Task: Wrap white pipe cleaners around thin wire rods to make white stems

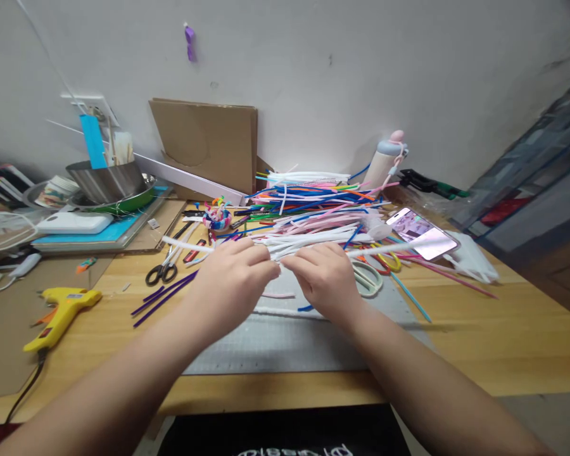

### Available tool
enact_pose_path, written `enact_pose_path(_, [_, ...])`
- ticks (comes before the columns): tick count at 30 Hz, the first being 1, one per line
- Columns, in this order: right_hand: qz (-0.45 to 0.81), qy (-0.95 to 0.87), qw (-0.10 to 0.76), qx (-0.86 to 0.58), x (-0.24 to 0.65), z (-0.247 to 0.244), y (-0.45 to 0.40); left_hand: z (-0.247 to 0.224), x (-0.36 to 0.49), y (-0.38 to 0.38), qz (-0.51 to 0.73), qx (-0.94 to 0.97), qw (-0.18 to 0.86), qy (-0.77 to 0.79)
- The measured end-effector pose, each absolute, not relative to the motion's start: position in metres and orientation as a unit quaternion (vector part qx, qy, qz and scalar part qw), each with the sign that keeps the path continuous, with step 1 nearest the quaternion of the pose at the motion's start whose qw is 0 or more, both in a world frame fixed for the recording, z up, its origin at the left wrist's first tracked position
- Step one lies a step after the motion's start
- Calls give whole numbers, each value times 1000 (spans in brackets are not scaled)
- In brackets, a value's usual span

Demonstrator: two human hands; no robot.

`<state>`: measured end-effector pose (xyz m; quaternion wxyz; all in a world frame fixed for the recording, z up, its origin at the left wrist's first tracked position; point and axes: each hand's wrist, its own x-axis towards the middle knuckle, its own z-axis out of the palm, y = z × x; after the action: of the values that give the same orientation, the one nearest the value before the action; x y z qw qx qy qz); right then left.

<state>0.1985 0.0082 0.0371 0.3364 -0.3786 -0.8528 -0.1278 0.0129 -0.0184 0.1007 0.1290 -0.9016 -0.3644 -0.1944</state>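
White pipe cleaner (187, 244), slim and pale, with a soft, fuzzy-looking surface, runs nearly level above the grey cutting mat (285, 351). It juts out past the left hand (235, 278) and the right hand (330, 278); its right stretch is blurred. Each grip is narrow, fingers curled closely around the white stem, fingertips of both hands nearly meeting in the middle. Whether one length or two passes behind the fingers, I cannot tell. Beyond lies a loose heap of multicoloured pipe cleaners (323, 196), thin and bendy. Straight purple pipe cleaners (166, 299) rest on the smooth wood-grain desk (479, 354), near black-handled scissors (161, 273) and a yellow plastic glue gun (61, 310). Flat brown cardboard (213, 152) leans against the wall.
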Motion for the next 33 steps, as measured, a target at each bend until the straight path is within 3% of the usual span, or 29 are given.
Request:
enact_pose_path(5, [-70, -899, 332, -276, 194, 42, 0, 118, -14, 5, -248, -902, -78, -345])
enact_pose_path(9, [11, -895, 381, -233, 190, 47, -10, 106, -25, 16, -305, -842, -250, -367])
enact_pose_path(15, [98, -850, 463, -232, 187, 47, -15, 64, -15, 11, -418, -746, -304, -421])
enact_pose_path(19, [115, -801, 518, -278, 187, 42, -14, 37, -3, -1, -450, -720, -264, -458])
enact_pose_path(24, [79, -760, 538, -356, 188, 36, -10, 33, 9, -30, -350, -842, -46, -408])
enact_pose_path(29, [-7, -800, 472, -371, 191, 34, -2, 64, 7, -54, -269, -885, 158, -346])
enact_pose_path(33, [-76, -845, 417, -326, 193, 35, 0, 103, -7, -44, -266, -886, 170, -339])
